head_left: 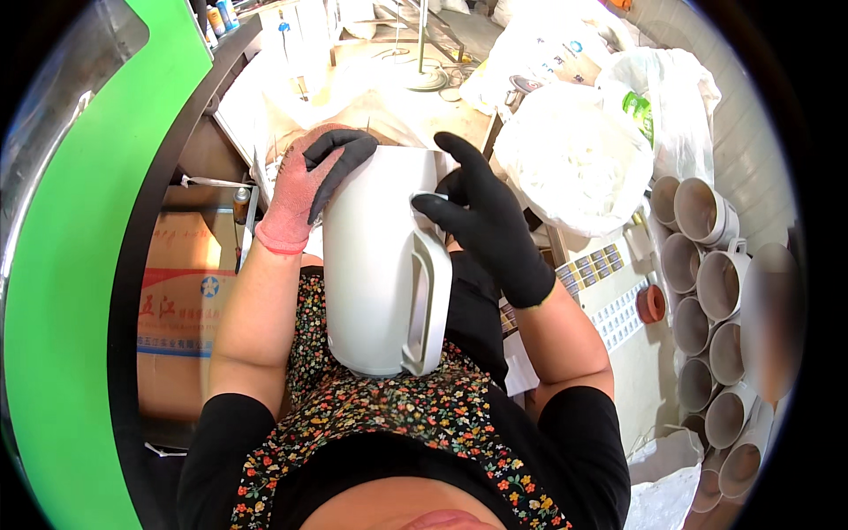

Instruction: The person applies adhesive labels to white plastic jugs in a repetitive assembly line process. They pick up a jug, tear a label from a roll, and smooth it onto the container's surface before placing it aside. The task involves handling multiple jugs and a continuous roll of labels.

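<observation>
A tall white plastic jug [369, 265] with a long side handle [430, 305] rests against my lap, its length pointing away from me. My left hand [311, 181], in a pinkish-red glove with black fingers, grips its far left edge. The black-gloved right hand [490, 212] is beside the jug's far right side, above the handle. Its fingers are spread apart, and the thumb lies over the top of the handle; whether it touches is hard to tell.
Stacked white jugs [720, 283] lie on their sides at the right. A white bag [574, 159] of small pale pieces stands at the far right, near sticker sheets [618, 314] and a brown tape roll [651, 304]. A green machine panel [79, 291] and cardboard box [181, 353] flank my left.
</observation>
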Tool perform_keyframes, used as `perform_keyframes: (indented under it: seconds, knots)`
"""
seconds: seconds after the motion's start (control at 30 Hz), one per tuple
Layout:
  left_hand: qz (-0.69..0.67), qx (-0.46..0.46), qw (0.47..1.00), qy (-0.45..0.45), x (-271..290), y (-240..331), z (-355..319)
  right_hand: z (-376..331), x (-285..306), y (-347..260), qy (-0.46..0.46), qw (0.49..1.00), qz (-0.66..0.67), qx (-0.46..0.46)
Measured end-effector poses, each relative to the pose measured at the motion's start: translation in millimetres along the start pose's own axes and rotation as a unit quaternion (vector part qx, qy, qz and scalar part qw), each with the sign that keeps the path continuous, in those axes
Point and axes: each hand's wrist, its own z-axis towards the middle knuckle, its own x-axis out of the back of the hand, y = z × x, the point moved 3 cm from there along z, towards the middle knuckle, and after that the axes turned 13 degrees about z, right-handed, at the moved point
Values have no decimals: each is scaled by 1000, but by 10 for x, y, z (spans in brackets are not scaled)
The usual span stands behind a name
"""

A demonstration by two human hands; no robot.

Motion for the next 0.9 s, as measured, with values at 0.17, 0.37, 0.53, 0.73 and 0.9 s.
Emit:
perform_keyframes:
  seconds: [0.17,0.37,0.53,0.73,0.9]
  knots:
    - [72,-30,994,80,217,-1,-26,-7,226,563,14,997,54,-47]
    - [286,-11,958,-17,681,-555,127,-502,306,1083,60,953,292,-54]
    - [124,220,954,-163,129,-850,-166,-458,264,1182,45,860,507,18]
    - [16,85,986,-144,-482,-386,475,-681,-129,1564,49,800,554,-223]
    - [189,22,971,-146,-669,-882,503,-983,481,1993,-42,966,-229,114]
